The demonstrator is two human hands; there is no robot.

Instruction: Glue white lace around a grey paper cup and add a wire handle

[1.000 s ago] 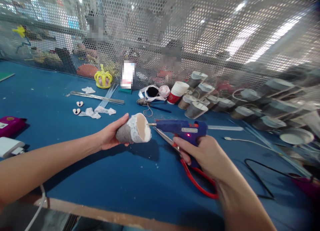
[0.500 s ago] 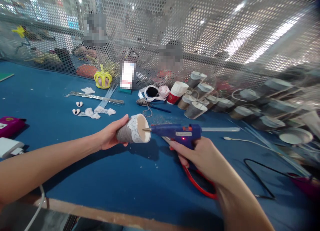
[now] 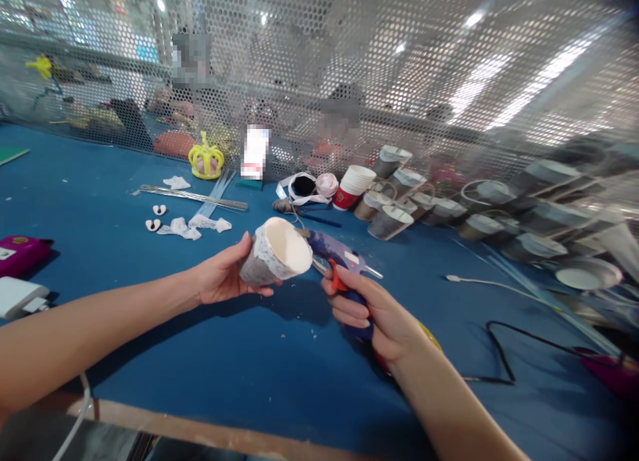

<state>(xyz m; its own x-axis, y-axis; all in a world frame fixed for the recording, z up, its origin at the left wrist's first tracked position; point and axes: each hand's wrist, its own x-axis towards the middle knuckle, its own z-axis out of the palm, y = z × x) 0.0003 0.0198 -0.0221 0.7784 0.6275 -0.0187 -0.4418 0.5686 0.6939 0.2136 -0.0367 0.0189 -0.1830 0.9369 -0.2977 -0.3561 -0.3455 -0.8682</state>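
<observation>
In the head view, a paper cup (image 3: 262,265) wrapped in grey cord, with white lace around its rim, is gripped from below and behind by my left hand (image 3: 224,271). Its mouth tilts up and to the right. My right hand (image 3: 369,308) is closed round the handle of a blue hot glue gun (image 3: 332,248), with fingers at its orange-red trigger. The gun's nozzle is by the far right side of the cup's rim; whether it touches cannot be made out. Scissors (image 3: 319,267) lie on the table, mostly hidden under the right hand and gun.
Several cord-wrapped cups (image 3: 392,221) and a stack of red-and-white paper cups (image 3: 353,187) stand at the back right. Lace pieces (image 3: 184,228), wires (image 3: 194,197) and a yellow crown (image 3: 206,161) lie back left. A black cable (image 3: 499,344) runs at right. A perforated metal screen (image 3: 294,68) borders the table's back.
My left hand has tipped the cup so its mouth faces up more. The glue gun has turned, its back end dropping, and its nozzle has moved from inside the mouth to the rim's far side.
</observation>
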